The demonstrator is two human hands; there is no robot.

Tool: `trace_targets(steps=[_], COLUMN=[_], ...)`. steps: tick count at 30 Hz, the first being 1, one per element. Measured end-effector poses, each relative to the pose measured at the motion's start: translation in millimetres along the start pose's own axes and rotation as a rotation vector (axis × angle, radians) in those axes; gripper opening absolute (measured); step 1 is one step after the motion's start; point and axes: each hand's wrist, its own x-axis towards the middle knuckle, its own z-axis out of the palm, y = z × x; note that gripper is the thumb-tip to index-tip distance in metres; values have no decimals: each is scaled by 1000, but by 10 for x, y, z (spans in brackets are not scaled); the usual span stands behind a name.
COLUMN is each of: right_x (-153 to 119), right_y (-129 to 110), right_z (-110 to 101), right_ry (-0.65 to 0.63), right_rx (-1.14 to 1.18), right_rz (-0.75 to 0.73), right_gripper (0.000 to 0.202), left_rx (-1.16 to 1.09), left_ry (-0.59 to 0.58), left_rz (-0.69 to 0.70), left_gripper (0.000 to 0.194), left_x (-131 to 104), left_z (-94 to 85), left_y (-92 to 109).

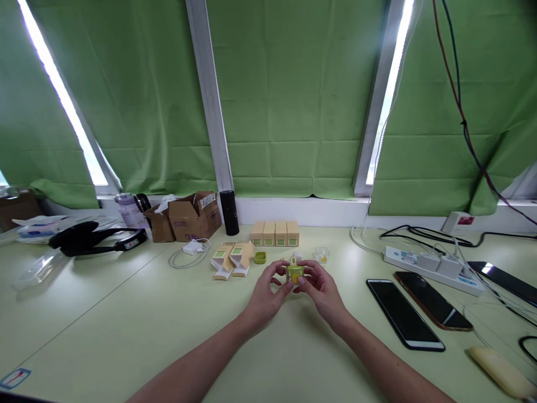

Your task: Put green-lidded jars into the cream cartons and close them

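Note:
A small green case (pixel 295 271) with a round yellow mark and a pale loop on top is held between both hands, above the middle of the table. My left hand (pixel 268 292) grips its left side with thumb and fingers. On the other side, my right hand (pixel 322 290) pinches it the same way. Just left of the hands lies a small open green piece (pixel 260 258). Two opened cardboard boxes (pixel 242 258) rest beside that piece. Behind my right hand is a clear plastic piece (pixel 322 255) with a yellow spot.
Several small tan boxes (pixel 274 234) stand in a row at the back, near a black bottle (pixel 229 212) and a brown carton (pixel 195 215). To the right are a white-framed phone (pixel 405 313), a dark phone (pixel 434 300) and a power strip (pixel 434 270) with cables.

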Motion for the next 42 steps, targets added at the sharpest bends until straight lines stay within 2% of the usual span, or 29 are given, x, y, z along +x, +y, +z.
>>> trace_targets(steps=[11, 16, 19, 21, 26, 34, 42], right_x=[9, 5, 23, 41, 66, 53, 55], right_y=[-105, -39, 33, 75, 145, 140, 82], right_z=[23, 17, -39, -84, -146, -106, -84], right_ry=[13, 9, 17, 15, 10, 37, 61], right_rx=[32, 300, 447, 488, 519, 579, 589], right_rz=[15, 100, 162, 189, 208, 216, 213], right_gripper=[38, 48, 51, 46, 36, 33, 42], left_rx=[84, 80, 46, 28, 16, 14, 29], left_ry=[69, 110, 82, 50, 29, 36, 40], left_rz=[25, 63, 108, 134, 159, 144, 148], left_gripper=[37, 45, 42, 38, 34, 33, 34], left_x=[9, 5, -10, -23, -51, -52, -45], left_z=[7, 3, 2, 7, 18, 17, 17], left_y=[-15, -38, -17, 2, 41, 47, 11])
